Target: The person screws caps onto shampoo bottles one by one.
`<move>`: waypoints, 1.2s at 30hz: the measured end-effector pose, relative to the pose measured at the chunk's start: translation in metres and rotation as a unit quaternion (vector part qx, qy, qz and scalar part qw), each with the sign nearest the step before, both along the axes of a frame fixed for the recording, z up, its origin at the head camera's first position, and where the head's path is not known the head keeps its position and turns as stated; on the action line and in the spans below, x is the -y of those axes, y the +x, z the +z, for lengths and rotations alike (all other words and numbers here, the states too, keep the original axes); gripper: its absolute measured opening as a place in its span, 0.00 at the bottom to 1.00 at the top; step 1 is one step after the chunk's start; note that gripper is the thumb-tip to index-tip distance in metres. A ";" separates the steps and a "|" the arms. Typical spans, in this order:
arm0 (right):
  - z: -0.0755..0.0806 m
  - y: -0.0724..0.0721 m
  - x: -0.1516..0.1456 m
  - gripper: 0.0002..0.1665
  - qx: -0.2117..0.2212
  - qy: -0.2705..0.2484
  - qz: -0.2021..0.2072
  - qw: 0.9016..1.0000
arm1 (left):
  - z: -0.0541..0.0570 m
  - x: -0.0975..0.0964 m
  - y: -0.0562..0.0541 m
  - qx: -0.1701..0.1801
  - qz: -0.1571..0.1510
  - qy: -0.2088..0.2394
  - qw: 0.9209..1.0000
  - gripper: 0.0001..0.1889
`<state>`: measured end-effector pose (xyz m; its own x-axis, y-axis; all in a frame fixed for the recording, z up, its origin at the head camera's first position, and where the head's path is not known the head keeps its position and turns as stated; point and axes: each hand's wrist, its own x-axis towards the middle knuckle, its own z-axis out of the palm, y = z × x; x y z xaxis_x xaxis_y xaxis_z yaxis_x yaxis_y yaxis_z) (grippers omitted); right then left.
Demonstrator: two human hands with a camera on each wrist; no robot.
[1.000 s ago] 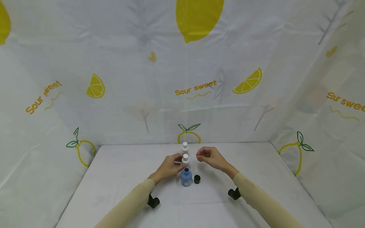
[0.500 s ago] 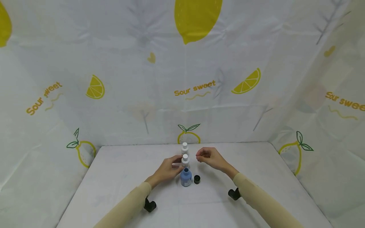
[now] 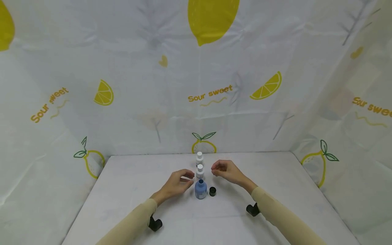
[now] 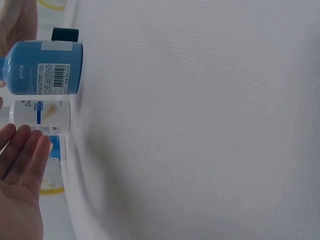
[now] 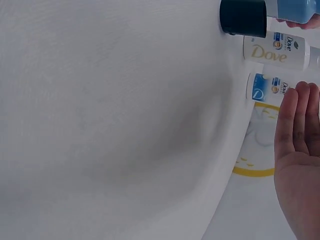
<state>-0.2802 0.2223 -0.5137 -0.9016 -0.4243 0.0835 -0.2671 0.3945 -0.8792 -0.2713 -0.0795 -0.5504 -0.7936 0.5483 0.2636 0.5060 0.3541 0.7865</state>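
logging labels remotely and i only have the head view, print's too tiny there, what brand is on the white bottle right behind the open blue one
Observer: The right wrist view shows it: Dove, in large gold letters on that white bottle.

Operator: good, and the blue bottle, any code on it i could scan

Observer: Yes, the left wrist view shows a barcode printed on its side, though I can't make out the digits.
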 end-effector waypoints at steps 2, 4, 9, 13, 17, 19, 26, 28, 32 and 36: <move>-0.002 0.001 -0.001 0.14 0.003 0.005 0.002 1.000 | 0.001 0.001 0.003 0.008 -0.009 0.001 1.000 0.15; -0.003 0.001 -0.001 0.14 0.004 0.009 0.004 1.000 | 0.001 0.002 0.006 0.013 -0.019 0.003 1.000 0.16; -0.007 0.005 -0.005 0.14 0.004 0.019 0.016 1.000 | -0.002 0.001 0.012 0.014 -0.044 0.004 0.999 0.21; -0.011 0.007 -0.010 0.13 0.002 0.024 0.022 0.999 | -0.008 -0.003 0.015 -0.003 -0.055 -0.007 0.998 0.25; -0.016 0.010 -0.013 0.12 0.003 0.019 0.027 0.999 | -0.015 -0.007 0.019 -0.016 -0.055 -0.004 0.998 0.28; -0.019 0.011 -0.014 0.12 0.001 0.013 0.034 0.999 | -0.018 -0.009 0.021 -0.019 -0.055 0.004 0.998 0.28; -0.026 0.016 -0.017 0.13 -0.004 0.007 0.047 0.999 | -0.025 -0.014 0.023 -0.018 -0.059 0.033 0.998 0.30; -0.028 0.017 -0.018 0.13 0.001 0.003 0.049 0.999 | -0.025 -0.016 0.023 -0.018 -0.059 0.041 0.997 0.29; -0.029 0.019 -0.019 0.14 0.018 -0.006 0.055 0.998 | -0.027 -0.017 0.023 -0.018 -0.056 0.047 0.997 0.28; -0.029 0.021 -0.020 0.16 0.037 -0.004 0.057 0.998 | -0.026 -0.018 0.023 -0.019 -0.053 0.045 0.997 0.27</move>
